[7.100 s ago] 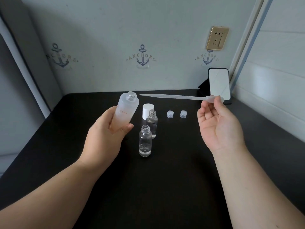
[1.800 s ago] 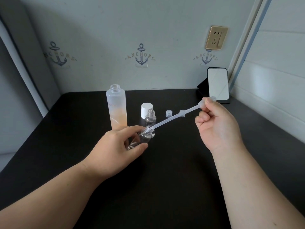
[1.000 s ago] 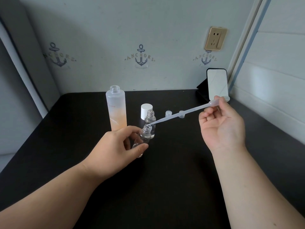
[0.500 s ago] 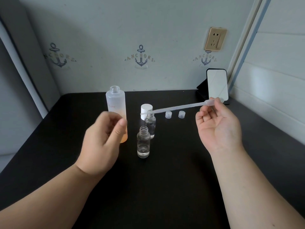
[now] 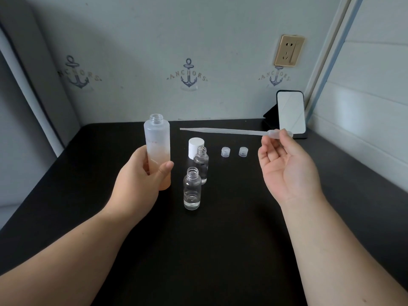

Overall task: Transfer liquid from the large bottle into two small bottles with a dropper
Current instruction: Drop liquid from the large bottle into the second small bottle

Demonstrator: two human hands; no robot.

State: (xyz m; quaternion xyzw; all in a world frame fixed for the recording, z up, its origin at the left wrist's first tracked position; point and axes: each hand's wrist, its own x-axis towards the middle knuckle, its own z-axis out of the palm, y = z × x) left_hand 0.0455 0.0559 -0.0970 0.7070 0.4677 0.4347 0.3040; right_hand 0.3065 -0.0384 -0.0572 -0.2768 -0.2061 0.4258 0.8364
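We are gripping the large bottle upright in our left hand, uncapped, while our right hand is pinching the dropper by its bulb, its tip hovering beside the bottle's mouth. The near small bottle on the tabletop is holding only a shallow layer, and we cannot tell the level in the far small bottle, so most filling is likely remaining.
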